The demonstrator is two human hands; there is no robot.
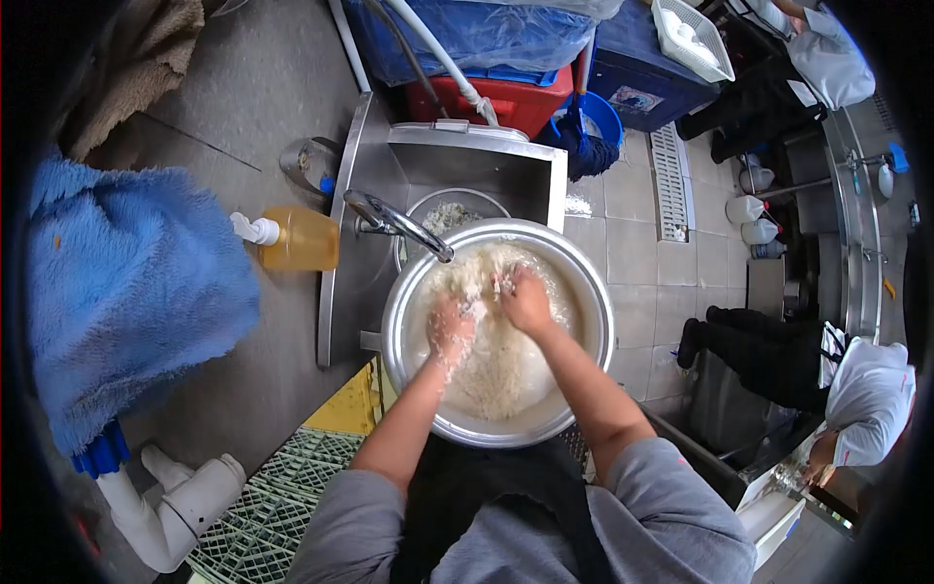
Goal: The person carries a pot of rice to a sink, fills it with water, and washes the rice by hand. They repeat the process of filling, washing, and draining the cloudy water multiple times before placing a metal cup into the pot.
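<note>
A large round metal bowl point(601, 321) rests at the front edge of the steel sink point(556, 190), holding wet rice point(496, 375) in cloudy water. Both my hands are down in the rice. My left hand point(452, 329) is at the bowl's left side, with grains stuck to its wrist and its fingers partly hidden by rice. My right hand point(525, 300) is a little to the right, fingers curled down into the rice, their tips hidden. The curved faucet point(404, 226) reaches over the bowl's upper left rim. What either hand grips cannot be made out.
A yellow soap bottle point(302, 238) and a blue towel point(136, 292) are at the left. Green crates point(263, 506) stand low left. Behind the sink are a red bin point(525, 102) and a blue bucket point(605, 119). Two people in white shirts point(871, 399) are at the right.
</note>
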